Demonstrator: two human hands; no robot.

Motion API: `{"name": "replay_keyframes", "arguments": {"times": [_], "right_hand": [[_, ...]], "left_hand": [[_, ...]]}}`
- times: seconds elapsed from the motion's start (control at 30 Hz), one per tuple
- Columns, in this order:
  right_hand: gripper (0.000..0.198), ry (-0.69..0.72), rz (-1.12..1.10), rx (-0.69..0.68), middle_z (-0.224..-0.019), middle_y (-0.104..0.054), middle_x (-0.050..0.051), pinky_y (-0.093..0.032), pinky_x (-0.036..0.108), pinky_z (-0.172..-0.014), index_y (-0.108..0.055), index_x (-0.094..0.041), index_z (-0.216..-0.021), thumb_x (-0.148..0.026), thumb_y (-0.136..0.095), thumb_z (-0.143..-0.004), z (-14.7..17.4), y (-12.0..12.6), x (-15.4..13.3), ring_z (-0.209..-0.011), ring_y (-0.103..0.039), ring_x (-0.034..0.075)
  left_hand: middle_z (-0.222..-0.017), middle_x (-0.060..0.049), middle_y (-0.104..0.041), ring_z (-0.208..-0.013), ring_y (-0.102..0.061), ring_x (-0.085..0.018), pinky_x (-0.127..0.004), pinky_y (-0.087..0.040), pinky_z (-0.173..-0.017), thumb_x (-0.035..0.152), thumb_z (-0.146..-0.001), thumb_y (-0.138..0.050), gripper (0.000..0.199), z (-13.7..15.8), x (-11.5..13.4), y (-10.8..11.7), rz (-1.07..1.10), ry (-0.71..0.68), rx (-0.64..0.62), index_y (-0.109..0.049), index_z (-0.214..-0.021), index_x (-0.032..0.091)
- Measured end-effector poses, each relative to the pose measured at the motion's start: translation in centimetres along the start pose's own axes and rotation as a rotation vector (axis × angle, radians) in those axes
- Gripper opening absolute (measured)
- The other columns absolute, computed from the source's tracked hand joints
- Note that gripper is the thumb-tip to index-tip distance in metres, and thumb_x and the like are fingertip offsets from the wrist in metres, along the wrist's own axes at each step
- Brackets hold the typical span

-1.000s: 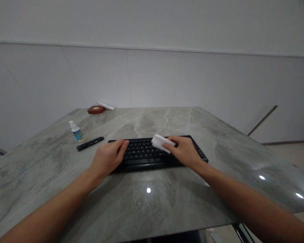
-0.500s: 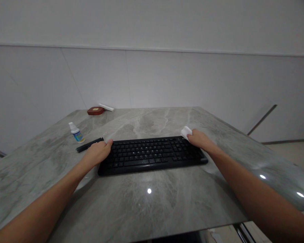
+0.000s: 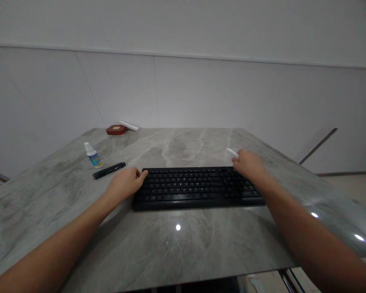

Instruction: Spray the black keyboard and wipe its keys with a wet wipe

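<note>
A black keyboard (image 3: 183,189) lies on the grey marble-patterned table (image 3: 177,248), its long side towards me. My left hand (image 3: 128,181) grips its left end, thumb on the upper left corner and fingers mostly hidden behind and beneath. Over the number-pad end is my right hand (image 3: 250,165), slightly blurred, closed on a folded white cloth or tissue (image 3: 232,154). The white piece sticks out past the fingertips at the keyboard's far edge. Whether the right hand also touches the keys, I cannot tell.
Left of the keyboard lies a slim black bar-shaped item (image 3: 109,170). Behind it stands a small white bottle (image 3: 93,155) with a blue label. A red-brown box (image 3: 116,130) and a white strip (image 3: 129,125) rest near the wall (image 3: 195,89).
The keyboard has shifted right and lies straighter, my left hand moving with it. My right hand has also moved right, and less of the white piece shows.
</note>
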State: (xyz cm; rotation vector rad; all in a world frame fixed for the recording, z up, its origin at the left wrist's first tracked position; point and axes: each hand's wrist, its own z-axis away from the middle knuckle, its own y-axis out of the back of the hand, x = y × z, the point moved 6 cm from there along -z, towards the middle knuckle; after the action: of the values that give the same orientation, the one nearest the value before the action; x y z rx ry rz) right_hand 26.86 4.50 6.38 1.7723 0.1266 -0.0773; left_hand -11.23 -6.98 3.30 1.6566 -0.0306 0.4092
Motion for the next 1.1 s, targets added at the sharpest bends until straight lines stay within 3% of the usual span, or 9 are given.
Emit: {"name": "replay_keyframes", "arguments": {"times": [0.13,0.2,0.27,0.4,0.53,0.6,0.8,0.97,1.1], "right_hand": [[0.018,0.483,-0.321,0.059,-0.081,-0.069,0.008,-0.044,0.029,-0.067,-0.065,-0.017,-0.096,-0.03,-0.053,-0.09,5.9,0.0,-8.5,-0.074,-0.064,0.02],[0.014,0.707,-0.501,0.0,-0.082,-0.069,0.004,-0.044,0.026,-0.068,-0.064,-0.019,-0.089,-0.029,-0.055,-0.09,9.3,-0.4,-12.2,-0.075,-0.063,0.017],[0.011,0.81,-0.639,-0.018,-0.082,-0.068,0.003,-0.045,0.026,-0.07,-0.064,-0.019,-0.089,-0.026,-0.057,-0.09,11.7,-0.6,-14.3,-0.077,-0.063,0.016],[0.014,0.879,-0.766,-0.03,-0.092,-0.069,0.003,-0.048,0.028,-0.076,-0.063,-0.019,-0.1,-0.026,-0.061,-0.088,13.0,-0.6,-15.3,-0.084,-0.063,0.016],[0.019,0.859,-0.751,0.122,-0.102,-0.065,0.007,-0.048,0.036,-0.088,-0.06,-0.02,-0.105,-0.024,-0.06,-0.086,11.6,0.0,-14.0,-0.098,-0.059,0.021],[0.016,0.846,-0.733,0.16,-0.101,-0.064,0.007,-0.049,0.038,-0.088,-0.061,-0.02,-0.102,-0.022,-0.056,-0.087,10.9,0.1,-13.3,-0.097,-0.059,0.021],[0.016,0.882,-0.674,0.168,-0.099,-0.063,0.008,-0.05,0.039,-0.087,-0.061,-0.02,-0.101,-0.018,-0.053,-0.087,10.1,-0.7,-12.5,-0.095,-0.059,0.021],[0.017,0.899,-0.646,0.137,-0.099,-0.063,0.008,-0.049,0.038,-0.088,-0.061,-0.019,-0.102,-0.016,-0.053,-0.087,10.0,-0.9,-12.4,-0.096,-0.058,0.021],[0.017,0.895,-0.642,0.126,-0.098,-0.064,0.008,-0.049,0.039,-0.088,-0.061,-0.018,-0.101,-0.015,-0.054,-0.086,10.0,-1.0,-12.3,-0.096,-0.058,0.021]], "left_hand": [[-0.106,-0.01,-0.064,-0.089,-0.061,-0.025,-0.037,-0.048,-0.08,0.049,-0.087,-0.057,0.048,3.1,4.1,1.5,0.158,-0.42,0.241,-0.055,-0.121,0.016],[-0.118,-0.01,-0.059,-0.103,-0.057,-0.025,-0.036,-0.047,-0.089,0.045,-0.087,-0.062,0.051,5.4,6.6,1.1,0.253,-0.727,0.216,-0.048,-0.129,0.019],[-0.112,-0.008,-0.06,-0.103,-0.056,-0.022,-0.033,-0.047,-0.089,0.036,-0.09,-0.06,0.036,6.9,8.1,0.6,0.325,-0.899,0.167,-0.052,-0.122,0.021],[-0.089,-0.004,-0.058,-0.085,-0.057,-0.016,-0.028,-0.048,-0.078,0.016,-0.093,-0.049,0.008,6.4,7.7,1.1,0.401,-0.844,0.199,-0.057,-0.094,0.018],[-0.103,-0.008,-0.057,-0.098,-0.056,-0.021,-0.034,-0.046,-0.088,0.016,-0.085,-0.053,0.002,3.7,4.0,3.4,0.297,-0.613,0.492,-0.054,-0.085,0.017],[-0.106,-0.009,-0.058,-0.101,-0.056,-0.022,-0.036,-0.045,-0.092,0.015,-0.082,-0.053,0.003,2.1,2.2,3.7,0.226,-0.529,0.527,-0.052,-0.082,0.018],[-0.091,-0.007,-0.063,-0.089,-0.06,-0.023,-0.036,-0.048,-0.083,0.015,-0.077,-0.05,0.01,-0.8,0.2,1.7,0.062,-0.459,0.227,-0.056,-0.086,0.017],[-0.107,-0.01,-0.063,-0.1,-0.059,-0.024,-0.038,-0.045,-0.09,0.008,-0.08,-0.044,0.036,0.1,1.5,0.9,-0.069,-0.655,0.062,-0.064,-0.108,0.016],[-0.103,-0.009,-0.062,-0.096,-0.06,-0.023,-0.035,-0.046,-0.089,0.001,-0.076,-0.042,0.047,0.7,1.7,1.3,-0.08,-0.738,-0.007,-0.068,-0.111,0.019]]}}
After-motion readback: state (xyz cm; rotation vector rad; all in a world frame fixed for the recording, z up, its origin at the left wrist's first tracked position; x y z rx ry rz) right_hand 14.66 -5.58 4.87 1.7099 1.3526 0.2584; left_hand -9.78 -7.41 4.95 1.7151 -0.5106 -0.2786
